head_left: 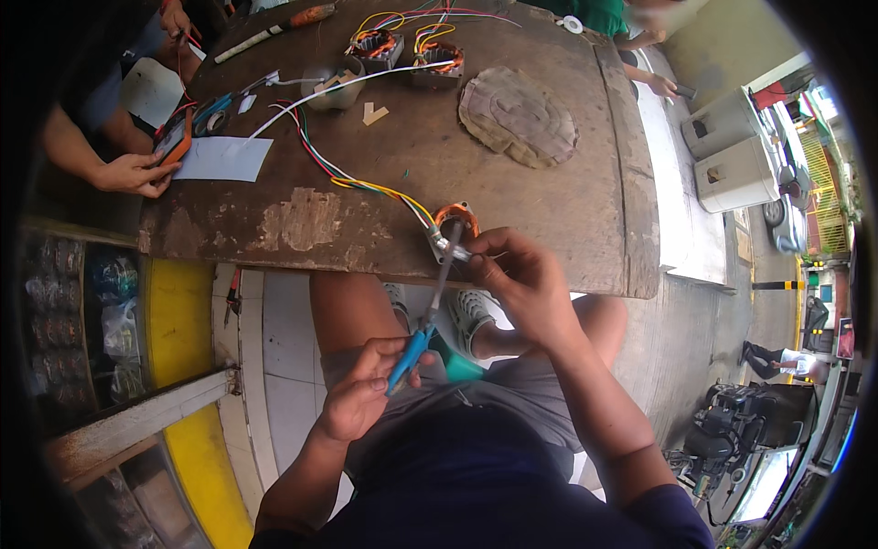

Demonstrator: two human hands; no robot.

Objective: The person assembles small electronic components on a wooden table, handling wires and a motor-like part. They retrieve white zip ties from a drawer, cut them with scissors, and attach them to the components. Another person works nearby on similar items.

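Observation:
At the table's near edge sits a small motor stator (457,218) with orange copper windings, partly hidden by my fingers. A bundle of yellow, white, red and green wires (352,182) runs from it toward the far left. My left hand (368,388) is closed round the blue handle of a tool that looks like a soldering iron (409,359). Its long grey shaft slants up to the stator, overlapping the winding in view. My right hand (521,279) is closed in a pinch at the stator's near right side, by a small silvery piece; what the fingertips grip is unclear.
Two more stators (377,46) with wires stand at the far side of the worn wooden table (366,229). A crumpled round cloth (519,116) lies right of centre. At left, another person's hand (137,174) holds an orange-cased device (176,137) near a white sheet (224,159).

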